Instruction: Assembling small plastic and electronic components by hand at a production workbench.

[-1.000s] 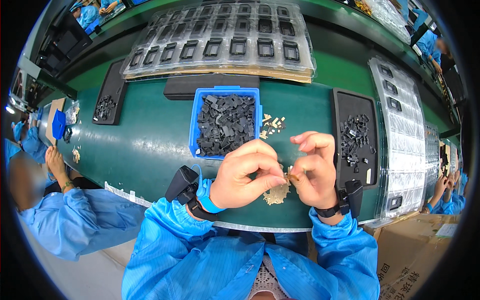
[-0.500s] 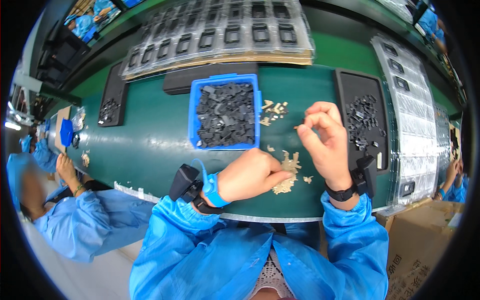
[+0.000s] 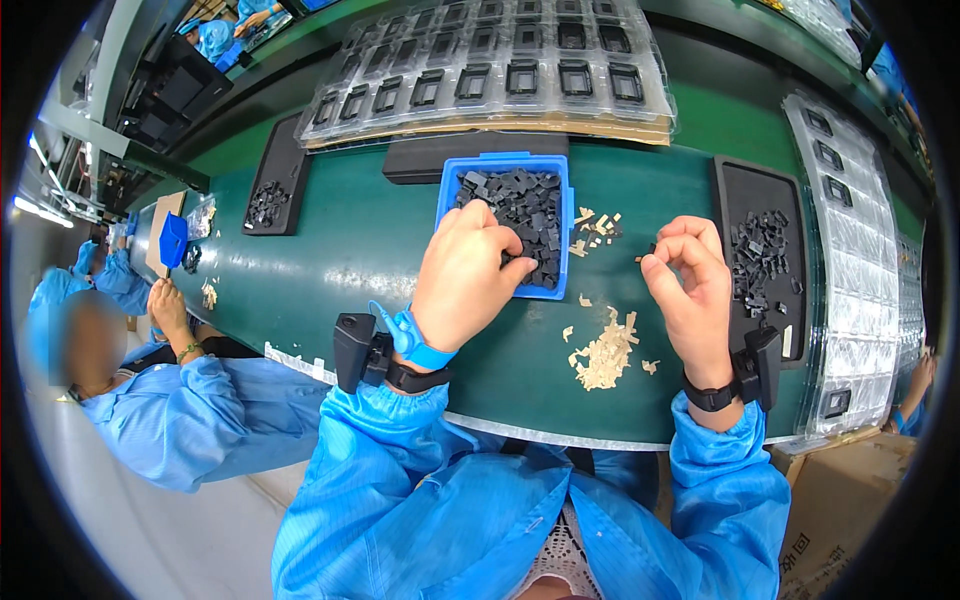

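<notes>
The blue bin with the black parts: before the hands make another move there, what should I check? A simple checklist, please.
1. Blue bin upright, with black parts inside: ok.
2. Left hand at the bin, fingers over the parts: ok.
3. Left fingertips gripping a part: cannot tell; the hand hides it.
4. Right hand holding a small dark piece at its fingertips: ok.
5. Pale strips all in one pile: not ok; a few lie loose around it, and another cluster lies right of the bin.
6. Black tray close to the right hand: ok.
</notes>
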`<state>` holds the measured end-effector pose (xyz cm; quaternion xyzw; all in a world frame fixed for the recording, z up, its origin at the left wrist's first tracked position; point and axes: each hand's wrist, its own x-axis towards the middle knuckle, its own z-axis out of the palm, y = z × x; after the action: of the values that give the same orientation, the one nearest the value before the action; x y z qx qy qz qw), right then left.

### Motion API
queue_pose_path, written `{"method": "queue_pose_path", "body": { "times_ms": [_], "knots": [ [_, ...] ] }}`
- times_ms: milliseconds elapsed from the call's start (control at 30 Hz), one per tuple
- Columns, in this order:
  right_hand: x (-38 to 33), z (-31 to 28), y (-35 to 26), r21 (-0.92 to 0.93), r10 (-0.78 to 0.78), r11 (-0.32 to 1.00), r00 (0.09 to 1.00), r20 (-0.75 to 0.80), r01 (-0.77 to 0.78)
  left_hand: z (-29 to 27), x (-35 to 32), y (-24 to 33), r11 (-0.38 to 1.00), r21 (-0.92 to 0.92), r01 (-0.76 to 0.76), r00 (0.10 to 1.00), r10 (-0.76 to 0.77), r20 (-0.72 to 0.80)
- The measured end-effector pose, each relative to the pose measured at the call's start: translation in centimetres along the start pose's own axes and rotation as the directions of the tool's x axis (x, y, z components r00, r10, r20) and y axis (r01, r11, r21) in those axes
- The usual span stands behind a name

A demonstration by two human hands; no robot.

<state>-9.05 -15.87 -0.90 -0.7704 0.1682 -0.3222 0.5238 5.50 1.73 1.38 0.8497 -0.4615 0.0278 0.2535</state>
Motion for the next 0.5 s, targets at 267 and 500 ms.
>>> {"method": "queue_pose_path", "body": {
  "times_ms": [267, 500],
  "knots": [
    [0.1, 0.1, 0.1, 0.023, -0.023, 0.999, 1.000, -0.017, 0.023, -0.1, 0.1, -0.2, 0.997, -0.079, 0.021, 0.999, -0.025, -0.049],
    [-0.1, 0.0, 0.0, 0.030, -0.034, 0.999, 0.999, 0.006, 0.034, -0.5, 0.6, 0.4, 0.914, -0.342, 0.218, 0.971, -0.239, -0.020]
  ]
}}
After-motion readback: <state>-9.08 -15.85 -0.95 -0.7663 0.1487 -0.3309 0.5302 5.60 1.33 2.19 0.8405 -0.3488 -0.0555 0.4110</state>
